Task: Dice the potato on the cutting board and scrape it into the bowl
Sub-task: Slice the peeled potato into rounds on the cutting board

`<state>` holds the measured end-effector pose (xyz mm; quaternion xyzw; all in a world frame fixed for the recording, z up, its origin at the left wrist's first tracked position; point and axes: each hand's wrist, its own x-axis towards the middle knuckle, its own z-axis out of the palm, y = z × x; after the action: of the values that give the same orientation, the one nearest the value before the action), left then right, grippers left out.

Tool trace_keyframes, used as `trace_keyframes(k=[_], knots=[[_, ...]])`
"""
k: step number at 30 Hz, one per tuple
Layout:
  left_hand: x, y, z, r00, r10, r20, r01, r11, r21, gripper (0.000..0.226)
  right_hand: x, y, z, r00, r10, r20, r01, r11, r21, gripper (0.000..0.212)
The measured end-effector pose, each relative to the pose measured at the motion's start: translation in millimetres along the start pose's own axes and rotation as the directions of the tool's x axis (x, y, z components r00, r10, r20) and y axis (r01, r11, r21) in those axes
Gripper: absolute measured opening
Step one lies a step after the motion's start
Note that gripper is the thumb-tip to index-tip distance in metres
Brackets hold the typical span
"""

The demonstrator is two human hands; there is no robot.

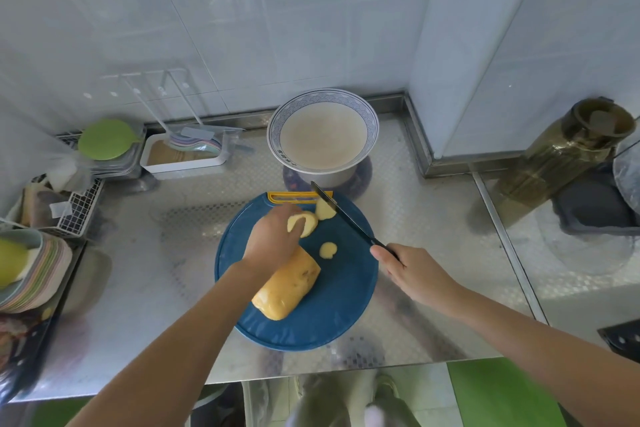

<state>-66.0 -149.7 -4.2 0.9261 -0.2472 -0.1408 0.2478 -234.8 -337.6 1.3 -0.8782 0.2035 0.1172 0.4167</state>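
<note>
A round blue cutting board [339, 305] lies on the steel counter. The large peeled potato piece [287, 286] rests on the board's left half. My left hand [273, 239] holds a potato slice [304, 222] at the board's far side. Another cut piece [325, 210] leans against the black knife [343, 215], and a small round end piece [328, 250] lies loose on the board. My right hand [405, 270] grips the knife handle, the blade pointing away toward the bowl [323, 135]. The white bowl with a blue patterned rim stands just beyond the board.
A white tray [183, 154] with utensils and a green lid [105, 139] sit at the back left, beside a wire rack [76, 211]. Stacked plates [34, 274] stand at the left edge. A dark glass jar [571, 152] stands at the right. The counter's front edge runs below the board.
</note>
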Motion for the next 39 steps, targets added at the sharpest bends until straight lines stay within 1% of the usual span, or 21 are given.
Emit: trace_keyframes(k=[1, 2, 3, 5, 6, 7, 8, 11, 13, 14, 19, 21, 25, 32, 36, 39], knots=[[-17, -1, 1, 0.999, 0.034, -0.011, -0.034, 0.999, -0.013, 0.029, 0, 0, 3, 1.0, -0.009, 0.006, 0.009, 1.0, 0.016, 0.049], [-34, -3, 3, 0.996, 0.091, -0.007, -0.091, 0.996, -0.01, 0.034, -1, 0, 5, 1.0, -0.019, 0.02, 0.018, 1.0, 0.025, 0.048], [-49, -8, 6, 0.986, 0.168, 0.009, -0.169, 0.986, 0.018, 0.045, -2, -2, 8, 0.999, -0.029, 0.034, 0.028, 0.999, 0.037, 0.049], [-67, -25, 16, 0.95, 0.31, 0.046, -0.313, 0.938, 0.15, 0.066, -4, -5, 14, 0.997, -0.052, 0.05, 0.05, 0.997, 0.055, 0.054], [-71, -32, 19, 0.944, 0.326, 0.045, -0.329, 0.925, 0.19, 0.072, -6, -8, 15, 0.996, -0.066, 0.051, 0.063, 0.997, 0.054, 0.059], [-73, -37, 22, 0.95, 0.31, 0.027, -0.31, 0.931, 0.192, 0.075, -8, -10, 17, 0.995, -0.084, 0.052, 0.081, 0.996, 0.045, 0.062], [-74, -41, 25, 0.959, 0.282, -0.016, -0.276, 0.948, 0.157, 0.076, -9, -12, 19, 0.993, -0.105, 0.058, 0.103, 0.994, 0.032, 0.061], [-79, -41, 32, 0.966, 0.167, -0.196, -0.172, 0.985, -0.008, 0.068, -13, -19, 22, 0.983, -0.159, 0.089, 0.163, 0.986, -0.037, 0.049], [-80, -41, 34, 0.956, 0.127, -0.264, -0.149, 0.987, -0.065, 0.066, -13, -21, 24, 0.976, -0.185, 0.114, 0.197, 0.975, -0.103, 0.044], [-80, -42, 35, 0.952, 0.13, -0.278, -0.155, 0.986, -0.069, 0.066, -13, -21, 25, 0.973, -0.196, 0.123, 0.212, 0.968, -0.136, 0.043], [-78, -51, 37, 0.945, 0.164, -0.284, -0.177, 0.984, -0.021, 0.067, -13, -23, 28, 0.955, -0.275, 0.114, 0.296, 0.907, -0.299, 0.053], [-78, -54, 38, 0.943, 0.165, -0.289, -0.178, 0.984, -0.017, 0.067, -14, -22, 32, 0.95, -0.295, 0.106, 0.313, 0.892, -0.327, 0.057], [-77, -53, 37, 0.941, 0.177, -0.29, -0.187, 0.982, -0.01, 0.07, -13, -23, 36, 0.951, -0.291, 0.099, 0.308, 0.906, -0.292, 0.055], [-75, -53, 34, 0.949, 0.187, -0.255, -0.192, 0.981, 0.005, 0.065, -12, -28, 39, 0.959, -0.265, 0.097, 0.279, 0.939, -0.202, 0.052], [-75, -52, 33, 0.95, 0.189, -0.246, -0.194, 0.981, 0.007, 0.063, -11, -28, 38, 0.966, -0.235, 0.105, 0.249, 0.957, -0.146, 0.054], [-74, -52, 33, 0.951, 0.197, -0.239, -0.205, 0.979, -0.008, 0.064, -11, -27, 35, 0.97, -0.21, 0.122, 0.223, 0.97, -0.099, 0.05]])
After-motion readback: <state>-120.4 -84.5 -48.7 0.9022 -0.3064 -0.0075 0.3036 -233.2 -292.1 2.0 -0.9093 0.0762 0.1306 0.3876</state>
